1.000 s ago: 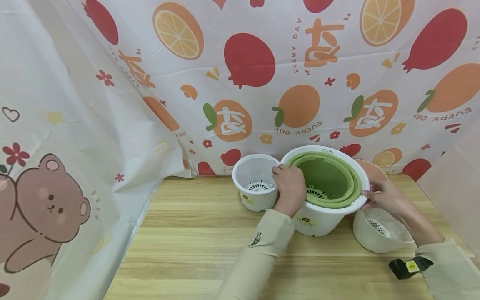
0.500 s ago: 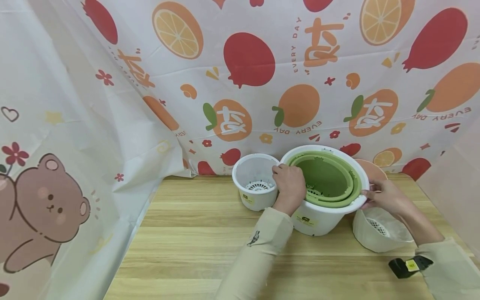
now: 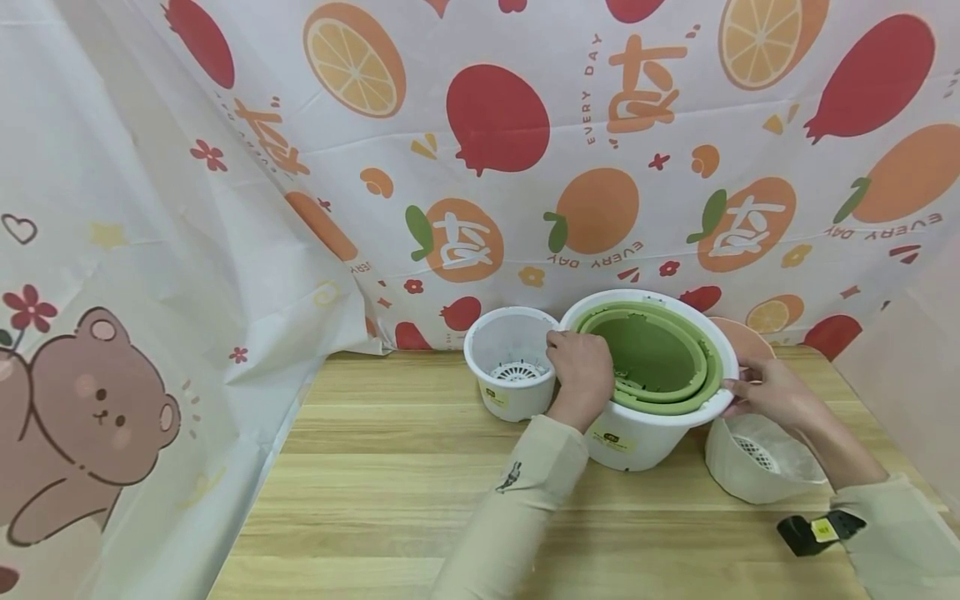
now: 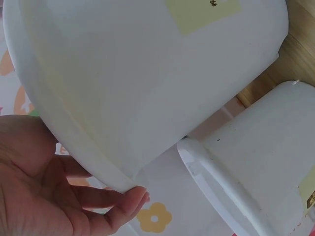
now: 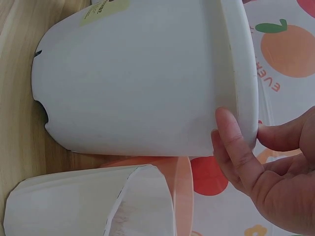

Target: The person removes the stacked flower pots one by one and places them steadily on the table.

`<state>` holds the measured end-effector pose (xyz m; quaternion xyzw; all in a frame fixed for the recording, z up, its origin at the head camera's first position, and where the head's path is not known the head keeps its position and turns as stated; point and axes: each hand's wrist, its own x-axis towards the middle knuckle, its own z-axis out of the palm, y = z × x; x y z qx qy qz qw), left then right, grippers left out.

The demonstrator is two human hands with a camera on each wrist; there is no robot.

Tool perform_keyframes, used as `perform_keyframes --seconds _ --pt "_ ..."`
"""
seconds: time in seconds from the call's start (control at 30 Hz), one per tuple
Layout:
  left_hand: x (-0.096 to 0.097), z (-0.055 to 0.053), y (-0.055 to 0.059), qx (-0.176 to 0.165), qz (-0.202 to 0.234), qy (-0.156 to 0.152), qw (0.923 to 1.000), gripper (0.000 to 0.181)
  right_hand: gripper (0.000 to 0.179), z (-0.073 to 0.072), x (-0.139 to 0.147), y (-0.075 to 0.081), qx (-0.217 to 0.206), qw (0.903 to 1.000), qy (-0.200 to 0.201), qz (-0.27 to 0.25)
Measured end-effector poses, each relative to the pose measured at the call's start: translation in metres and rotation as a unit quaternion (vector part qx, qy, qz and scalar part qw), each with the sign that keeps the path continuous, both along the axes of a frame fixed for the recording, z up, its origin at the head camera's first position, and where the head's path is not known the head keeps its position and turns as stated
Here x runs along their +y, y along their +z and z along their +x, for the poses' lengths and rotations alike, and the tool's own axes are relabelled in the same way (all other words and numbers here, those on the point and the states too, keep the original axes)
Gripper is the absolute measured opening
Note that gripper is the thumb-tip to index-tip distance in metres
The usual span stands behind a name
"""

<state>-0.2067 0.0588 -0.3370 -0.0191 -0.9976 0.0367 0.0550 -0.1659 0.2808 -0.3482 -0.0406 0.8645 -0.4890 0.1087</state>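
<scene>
At the wood-grain table (image 3: 360, 500), the large white pot (image 3: 648, 439) is gripped by the rim (image 5: 242, 73) between left hand (image 3: 582, 371) and right hand (image 3: 768, 398), best steadied evenly so that the small pot (image 3: 523, 402) beside the left hand isn't bumped.

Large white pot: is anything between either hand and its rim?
Nothing visible: the left hand and the right hand both grip the rim of the large white pot directly. A small white pot stands near the left hand, a cream pot and an orange pot near the right, but none comes between.
</scene>
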Motion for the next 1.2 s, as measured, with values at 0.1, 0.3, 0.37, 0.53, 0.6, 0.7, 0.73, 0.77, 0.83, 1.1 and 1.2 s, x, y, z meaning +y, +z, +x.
perform_keyframes --seconds 0.1,0.3,0.37,0.53,0.6,0.7,0.73,0.77,0.83,1.1,1.2 --pt "0.0 0.0 0.0 -0.002 -0.002 -0.001 1.0 0.02 0.041 0.0 0.0 0.0 -0.001 1.0 -0.001 0.005" --pt "0.001 0.0 0.002 -0.017 0.007 0.008 0.9998 0.019 0.039 0.0 0.001 -0.001 0.004 1.0 0.002 -0.001" --pt "0.001 0.0 0.002 -0.023 0.011 0.013 0.9996 0.022 0.04 0.0 0.002 -0.001 0.006 1.0 0.003 -0.005" --pt "0.0 0.0 0.003 -0.026 0.015 0.012 0.9995 0.03 0.04 0.0 0.002 -0.002 0.007 0.9999 0.004 -0.011" --pt "-0.001 0.001 0.003 -0.023 0.013 0.008 0.9996 0.032 0.04 0.0 0.002 -0.002 0.007 0.9999 0.004 -0.01" --pt "-0.001 0.001 0.003 -0.016 0.01 0.0 0.9998 0.03 0.04 0.0 0.002 -0.002 0.008 0.9999 0.004 -0.007" --pt "-0.002 0.002 0.003 -0.015 0.01 -0.003 0.9998 0.028 0.04 0.0 0.002 -0.002 0.008 0.9999 0.004 -0.006" --pt "-0.002 0.002 0.003 -0.013 0.011 -0.006 0.9998 0.026 0.04 0.0 0.002 -0.002 0.007 1.0 0.004 -0.005" --pt "-0.004 0.002 0.003 -0.01 0.011 -0.016 0.9998 0.023 0.04 0.0 0.002 -0.002 0.007 1.0 0.004 -0.003" --pt "-0.015 0.0 0.003 0.026 0.021 -0.053 0.998 0.021 0.04 0.0 0.001 -0.002 0.011 0.9999 0.002 0.005" --pt "-0.018 0.001 0.004 0.022 0.031 -0.055 0.9977 0.025 0.04 0.0 0.001 -0.003 0.012 0.9999 0.002 0.01"
